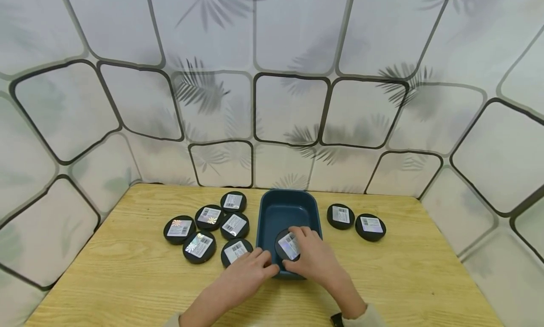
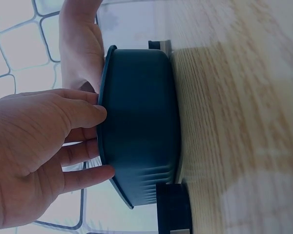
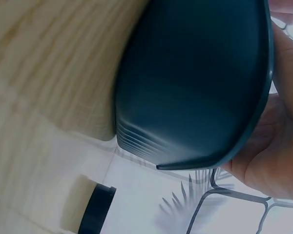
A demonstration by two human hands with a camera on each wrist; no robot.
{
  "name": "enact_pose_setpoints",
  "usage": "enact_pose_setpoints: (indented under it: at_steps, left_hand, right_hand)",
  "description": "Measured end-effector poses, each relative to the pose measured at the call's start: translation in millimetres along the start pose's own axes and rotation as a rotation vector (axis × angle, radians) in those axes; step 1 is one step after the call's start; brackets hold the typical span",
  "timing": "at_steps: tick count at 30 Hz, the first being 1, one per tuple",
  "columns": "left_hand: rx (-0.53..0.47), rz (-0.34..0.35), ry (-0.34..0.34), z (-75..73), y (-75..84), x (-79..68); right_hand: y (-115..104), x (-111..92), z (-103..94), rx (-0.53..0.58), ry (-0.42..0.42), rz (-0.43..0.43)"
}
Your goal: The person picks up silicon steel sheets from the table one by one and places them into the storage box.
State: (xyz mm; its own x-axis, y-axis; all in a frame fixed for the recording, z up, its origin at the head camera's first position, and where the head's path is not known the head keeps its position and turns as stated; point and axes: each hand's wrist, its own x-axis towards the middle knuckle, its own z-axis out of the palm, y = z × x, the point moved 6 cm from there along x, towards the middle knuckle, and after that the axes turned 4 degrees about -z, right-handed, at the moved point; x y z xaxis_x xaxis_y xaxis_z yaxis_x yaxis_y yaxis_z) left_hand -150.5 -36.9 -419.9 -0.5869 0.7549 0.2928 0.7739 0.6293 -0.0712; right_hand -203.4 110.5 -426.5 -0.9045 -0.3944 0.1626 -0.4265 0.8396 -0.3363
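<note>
A dark blue rectangular bin (image 1: 288,200) stands on the wooden table. At its near-left corner my left hand (image 1: 250,270) grips the rim, thumb outside and fingers over the edge in the left wrist view. My right hand (image 1: 316,258) holds a round black disc-shaped container (image 1: 282,237) with a white label at the near end of the bin, between thumb and fingers. In the right wrist view the bin wall (image 3: 195,87) hides that container. Another labelled black disc (image 1: 234,253) lies beside my left hand, partly covered by it.
Several more black discs with white labels, such as one disc (image 1: 199,247), lie left of the bin. Two others, a nearer disc (image 1: 340,216) and a farther-right disc (image 1: 370,227), sit to its right. A patterned curtain (image 1: 289,105) encloses the table (image 1: 403,279) behind and at both sides.
</note>
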Motion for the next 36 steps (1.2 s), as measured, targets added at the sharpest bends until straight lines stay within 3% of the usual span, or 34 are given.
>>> enact_pose_setpoints:
  at_steps: [10, 18, 36]
  left_hand:
    - [-0.017, 0.007, 0.042, 1.8, 1.9, -1.6]
    - [-0.033, -0.006, 0.011, 0.6, 2.8, -2.2]
    - [-0.028, 0.0, 0.053, 1.2, -0.1, 0.4]
  right_hand:
    - [3.8, 0.7, 10.1, 0.086, -0.032, -0.024]
    - [7.7, 1.5, 15.5, 0.169, -0.092, -0.009]
    - [12.8, 8.3, 19.1, 0.165, -0.174, -0.013]
